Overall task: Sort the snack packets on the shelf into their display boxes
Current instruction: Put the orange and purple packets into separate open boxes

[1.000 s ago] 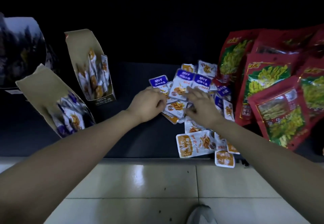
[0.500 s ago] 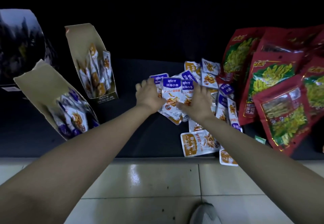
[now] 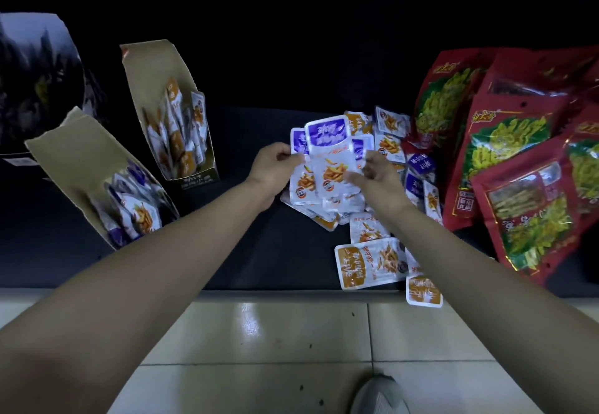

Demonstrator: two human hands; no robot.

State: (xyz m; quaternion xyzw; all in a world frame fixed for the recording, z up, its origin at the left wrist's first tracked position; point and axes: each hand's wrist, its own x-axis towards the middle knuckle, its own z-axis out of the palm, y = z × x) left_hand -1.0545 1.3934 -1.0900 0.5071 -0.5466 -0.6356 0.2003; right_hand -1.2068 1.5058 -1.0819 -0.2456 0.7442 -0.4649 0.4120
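head view: both boxes [image 3: 81, 160] are part filled; many packets [image 3: 369, 262] lie loose on the shelf [image 3: 259, 251]. left hand [image 3: 274, 167] and right hand [image 3: 377, 175] pinch a purple bunch [image 3: 327, 136] above them.

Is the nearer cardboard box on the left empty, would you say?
Not empty: the box holds several purple packets at its lower end.

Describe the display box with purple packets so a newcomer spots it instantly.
On the dark shelf, two brown cardboard display boxes sit left of the loose packet pile. Take the nearer, leftmost box. Its packets are purple-topped; the neighbouring box behind it holds orange-topped ones.
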